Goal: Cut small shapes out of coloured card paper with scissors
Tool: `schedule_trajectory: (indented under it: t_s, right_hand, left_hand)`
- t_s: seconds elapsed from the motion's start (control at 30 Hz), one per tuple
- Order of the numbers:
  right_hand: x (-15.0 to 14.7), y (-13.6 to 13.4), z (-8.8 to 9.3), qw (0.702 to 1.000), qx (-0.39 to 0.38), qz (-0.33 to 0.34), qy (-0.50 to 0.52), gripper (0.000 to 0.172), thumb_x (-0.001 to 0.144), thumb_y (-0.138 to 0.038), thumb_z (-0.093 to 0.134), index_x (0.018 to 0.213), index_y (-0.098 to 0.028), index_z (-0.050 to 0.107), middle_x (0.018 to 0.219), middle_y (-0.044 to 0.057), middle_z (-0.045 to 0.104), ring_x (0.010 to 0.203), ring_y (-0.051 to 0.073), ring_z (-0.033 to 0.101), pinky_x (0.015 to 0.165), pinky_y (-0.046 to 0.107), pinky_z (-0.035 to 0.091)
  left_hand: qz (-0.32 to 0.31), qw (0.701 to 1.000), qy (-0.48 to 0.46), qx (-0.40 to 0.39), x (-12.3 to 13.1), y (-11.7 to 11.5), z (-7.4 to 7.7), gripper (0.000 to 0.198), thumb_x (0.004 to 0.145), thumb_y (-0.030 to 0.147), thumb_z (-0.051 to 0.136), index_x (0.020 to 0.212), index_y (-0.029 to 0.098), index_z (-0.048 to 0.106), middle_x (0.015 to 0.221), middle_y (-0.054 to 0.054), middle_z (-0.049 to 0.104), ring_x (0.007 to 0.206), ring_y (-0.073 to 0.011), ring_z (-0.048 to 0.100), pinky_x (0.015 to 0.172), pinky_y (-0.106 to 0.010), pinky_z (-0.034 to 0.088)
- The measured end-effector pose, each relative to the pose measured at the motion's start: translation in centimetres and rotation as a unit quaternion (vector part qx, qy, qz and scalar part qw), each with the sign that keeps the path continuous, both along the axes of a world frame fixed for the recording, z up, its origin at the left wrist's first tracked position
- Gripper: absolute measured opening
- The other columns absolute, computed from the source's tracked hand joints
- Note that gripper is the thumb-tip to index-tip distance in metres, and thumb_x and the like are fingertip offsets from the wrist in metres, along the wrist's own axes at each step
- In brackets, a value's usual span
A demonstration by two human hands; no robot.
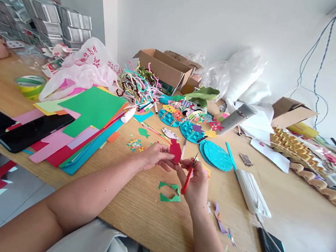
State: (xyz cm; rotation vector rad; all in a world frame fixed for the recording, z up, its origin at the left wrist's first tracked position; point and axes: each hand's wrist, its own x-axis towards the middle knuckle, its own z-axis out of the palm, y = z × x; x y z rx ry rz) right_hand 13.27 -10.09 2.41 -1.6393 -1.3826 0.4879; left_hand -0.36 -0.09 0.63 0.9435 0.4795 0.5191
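Pinching left hand (159, 158): thumb and fingers grasp the dark red paper (176, 150) above the tabletop (143, 222); squeezing too hard could crease so thin a piece.
Right hand (200, 177): fingers curl around the red-handled scissors (188, 179), tips just beside the paper's lower edge; whether they touch it I cannot tell.
Scissor blades (195, 158): they point up and away, near the paper; a careless twist could nick its outline or graze a left fingertip. Whether they are parted is too small to tell.
Green offcut (170, 198): lying nearer the body, a hole through it; a brush of the right hand could drag it aside.
Paper confetti (135, 145): loose beside the green fish (144, 132); a sweep of the left hand could scatter both.
Black phone (35, 131): resting on the coloured paper stack (95, 110) near the tabletop's edge; a bump, or tugged sheets, could make it fall.
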Motion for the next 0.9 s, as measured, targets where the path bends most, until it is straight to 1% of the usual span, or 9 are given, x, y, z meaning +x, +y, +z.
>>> schedule_trajectory:
  t_s: [0.17, 0.27, 0.33, 0.43, 0.53, 0.63, 0.7, 0.8, 0.9]
  right_hand:
    - [-0.5, 0.1, 0.4, 0.999, 0.036, -0.006, -0.010, 0.015, 0.076, -0.032, 0.062, 0.080, -0.020, 0.053, 0.079, 0.006, 0.061, 0.073, 0.020, 0.057, 0.068, 0.033, 0.046]
    - [-0.7, 0.0, 0.5, 0.998, 0.054, -0.005, -0.035, 0.010, 0.077, -0.028, 0.059, 0.076, -0.021, 0.052, 0.073, 0.004, 0.060, 0.068, 0.019, 0.056, 0.067, 0.033, 0.045]
    - [-0.8, 0.1, 0.7, 0.998, 0.052, -0.007, -0.033, 0.009, 0.076, -0.027, 0.059, 0.075, -0.021, 0.053, 0.072, 0.003, 0.059, 0.067, 0.018, 0.055, 0.066, 0.032, 0.045]
    - [-0.5, 0.3, 1.7, 0.999, 0.025, -0.021, 0.022, 0.013, 0.074, -0.030, 0.061, 0.073, -0.020, 0.053, 0.073, 0.004, 0.060, 0.069, 0.018, 0.056, 0.066, 0.030, 0.045]
    - [0.5, 0.1, 3.5, 0.994, -0.038, -0.024, 0.095, 0.021, 0.069, -0.034, 0.066, 0.076, -0.020, 0.052, 0.071, 0.002, 0.059, 0.066, 0.016, 0.056, 0.061, 0.027, 0.045]
    - [2.6, -1.4, 5.2, 0.989, -0.079, -0.023, 0.124, 0.023, 0.065, -0.033, 0.069, 0.073, -0.019, 0.053, 0.067, -0.001, 0.058, 0.061, 0.014, 0.053, 0.056, 0.025, 0.042]
    - [4.4, -3.1, 5.7, 0.985, -0.125, -0.014, 0.122, 0.021, 0.065, -0.031, 0.069, 0.071, -0.018, 0.055, 0.063, -0.002, 0.055, 0.056, 0.012, 0.049, 0.053, 0.024, 0.038]
    - [7.2, -5.9, 5.3, 0.970, -0.196, -0.040, 0.141, 0.020, 0.064, -0.031, 0.070, 0.071, -0.018, 0.057, 0.060, -0.002, 0.058, 0.054, 0.012, 0.049, 0.050, 0.024, 0.036]
    - [9.5, -8.1, 4.0, 0.962, -0.221, -0.096, 0.127, 0.024, 0.060, -0.034, 0.072, 0.068, -0.017, 0.057, 0.059, -0.001, 0.059, 0.054, 0.013, 0.051, 0.050, 0.025, 0.037]
  left_hand:
    - [-0.004, 1.000, -0.008, -0.009, 0.1, 0.0, -0.3, 0.035, 0.062, 0.033, 0.074, 0.085, 0.009, 0.062, 0.084, -0.013, 0.070, 0.073, -0.0240, 0.069, 0.048, -0.022, 0.050]
    - [-0.005, 1.000, -0.002, -0.019, 0.1, 0.0, -0.3, 0.037, 0.062, 0.032, 0.074, 0.089, 0.010, 0.063, 0.086, -0.012, 0.070, 0.071, -0.0228, 0.069, 0.048, -0.022, 0.050]
    - [0.009, 1.000, 0.008, -0.023, 0.0, 0.0, -0.1, 0.038, 0.061, 0.031, 0.074, 0.090, 0.010, 0.063, 0.088, -0.012, 0.069, 0.068, -0.0218, 0.069, 0.047, -0.023, 0.051]
    - [0.050, 0.998, 0.022, -0.018, -0.2, 0.1, 0.2, 0.036, 0.061, 0.031, 0.074, 0.087, 0.011, 0.062, 0.091, -0.011, 0.069, 0.063, -0.0207, 0.068, 0.042, -0.021, 0.046]
    - [0.081, 0.996, 0.015, -0.014, -0.4, 0.3, 0.4, 0.030, 0.062, 0.029, 0.073, 0.082, 0.011, 0.061, 0.082, -0.008, 0.069, 0.050, -0.0118, 0.061, 0.036, -0.017, 0.037]
    - [0.090, 0.995, 0.010, -0.031, -0.5, 0.5, 0.4, 0.026, 0.063, 0.027, 0.072, 0.081, 0.012, 0.060, 0.075, -0.006, 0.067, 0.047, -0.0076, 0.056, 0.036, -0.015, 0.033]
    - [0.097, 0.995, 0.006, -0.036, -0.6, 0.6, 0.4, 0.025, 0.063, 0.027, 0.072, 0.079, 0.012, 0.060, 0.072, -0.004, 0.066, 0.048, -0.0063, 0.054, 0.036, -0.015, 0.030]
    - [0.102, 0.994, 0.005, -0.036, -0.6, 0.6, 0.4, 0.024, 0.061, 0.027, 0.072, 0.074, 0.013, 0.059, 0.070, -0.002, 0.065, 0.048, -0.0054, 0.052, 0.036, -0.016, 0.029]
    - [0.097, 0.995, 0.007, -0.039, -0.5, 0.6, 0.4, 0.025, 0.060, 0.028, 0.073, 0.072, 0.012, 0.058, 0.068, -0.002, 0.063, 0.046, -0.0050, 0.050, 0.036, -0.016, 0.028]
